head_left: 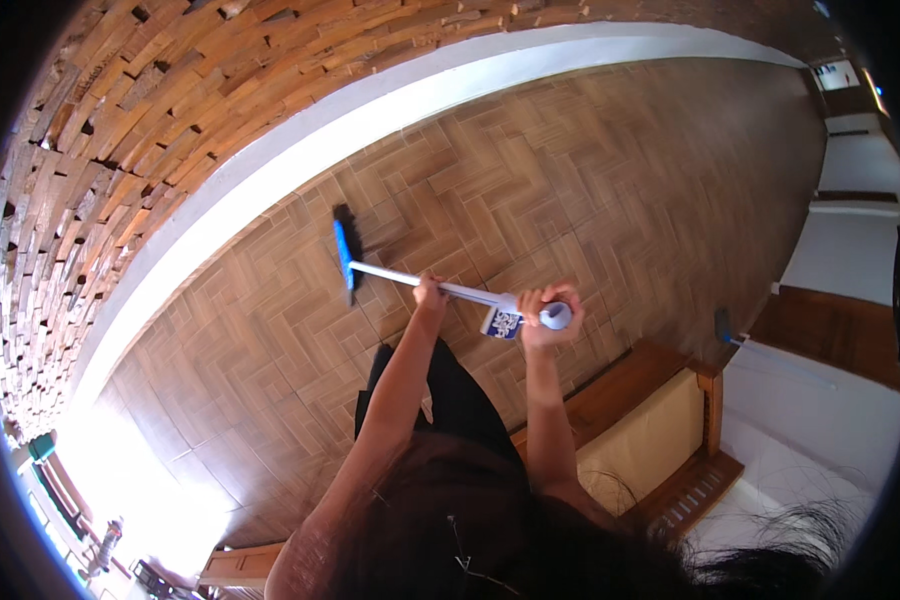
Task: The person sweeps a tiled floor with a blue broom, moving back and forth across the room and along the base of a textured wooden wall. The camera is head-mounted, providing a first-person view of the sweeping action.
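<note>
A broom with a blue head and dark bristles rests on the brown herringbone tile floor. Its pale handle slants up toward me and ends in a light rounded cap. My left hand is closed around the middle of the handle. Close to the top end, my right hand wraps round the handle just by the cap. A blue and white tag hangs from the handle between my two hands.
A stacked-wood wall with a white base ledge curves along the far left. Wooden furniture with a tan panel stands at my right. Another blue-headed cleaning tool is by the white wall. Bright light falls at lower left.
</note>
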Demonstrator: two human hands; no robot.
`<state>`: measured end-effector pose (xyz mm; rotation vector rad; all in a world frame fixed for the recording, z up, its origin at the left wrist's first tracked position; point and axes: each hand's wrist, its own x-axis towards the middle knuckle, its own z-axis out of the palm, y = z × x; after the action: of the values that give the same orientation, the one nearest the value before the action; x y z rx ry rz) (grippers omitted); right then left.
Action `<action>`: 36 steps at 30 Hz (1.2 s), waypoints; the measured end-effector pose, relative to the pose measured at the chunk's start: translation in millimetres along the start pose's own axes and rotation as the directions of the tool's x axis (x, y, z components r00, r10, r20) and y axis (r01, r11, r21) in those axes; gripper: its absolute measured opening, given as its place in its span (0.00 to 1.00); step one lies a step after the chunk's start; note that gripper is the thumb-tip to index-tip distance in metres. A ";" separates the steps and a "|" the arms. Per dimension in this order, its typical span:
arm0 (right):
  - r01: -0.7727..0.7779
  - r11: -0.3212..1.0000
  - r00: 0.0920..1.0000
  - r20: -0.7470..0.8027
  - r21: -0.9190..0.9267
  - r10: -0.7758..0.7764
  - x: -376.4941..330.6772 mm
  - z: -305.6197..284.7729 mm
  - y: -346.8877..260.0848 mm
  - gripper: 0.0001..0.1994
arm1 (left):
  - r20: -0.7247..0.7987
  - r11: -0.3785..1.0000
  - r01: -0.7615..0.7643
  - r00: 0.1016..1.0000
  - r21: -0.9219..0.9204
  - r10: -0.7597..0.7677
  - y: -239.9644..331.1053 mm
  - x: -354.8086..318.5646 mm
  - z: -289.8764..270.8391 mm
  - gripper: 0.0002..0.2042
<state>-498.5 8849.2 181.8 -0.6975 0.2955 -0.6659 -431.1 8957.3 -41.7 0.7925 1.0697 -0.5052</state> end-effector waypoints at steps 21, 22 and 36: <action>0.360 0.678 0.842 0.536 -0.641 0.060 127.1 118.2 -19.8 0.18 | 0.460 0.927 0.375 0.822 0.009 -0.337 22.2 12.1 210.5 0.06; 0.292 0.768 0.860 0.508 -0.571 0.051 133.3 116.1 -11.6 0.18 | 0.449 0.936 0.347 0.829 0.054 -0.334 30.3 14.7 203.9 0.06; -0.193 0.981 0.977 0.088 -0.027 0.195 103.7 88.4 151.7 0.16 | -0.026 0.963 0.180 0.984 0.199 -0.178 189.4 117.5 -8.7 0.07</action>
<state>-308.9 8912.1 140.9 -0.7037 0.2826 -0.4452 -253.7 9083.7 -89.9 0.8789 1.1154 -0.7736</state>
